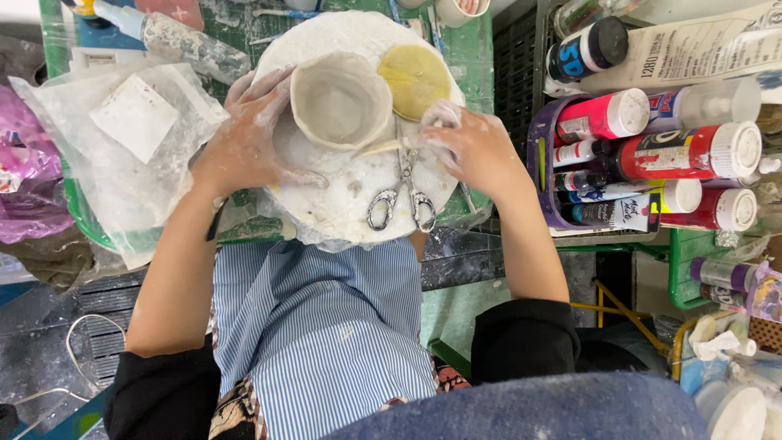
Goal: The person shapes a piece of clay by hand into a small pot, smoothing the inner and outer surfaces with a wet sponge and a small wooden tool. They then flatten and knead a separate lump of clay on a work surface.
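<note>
Clay cup [340, 102] stands upright on the round white board [326, 208]. Left hand [244, 138], fingers spread, cups its wall at 9 o'clock. Right hand [468, 147] pinches a thin tool [383, 147] at 4 o'clock. Scissors [401, 200] lie at 6 o'clock; yellow sponge [414, 79] at 2 o'clock.

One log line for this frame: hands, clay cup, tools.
left hand: steadies clay cup | right hand: holds thin tool at cup base | scissors: flat on round board | sponge: beside cup
</note>
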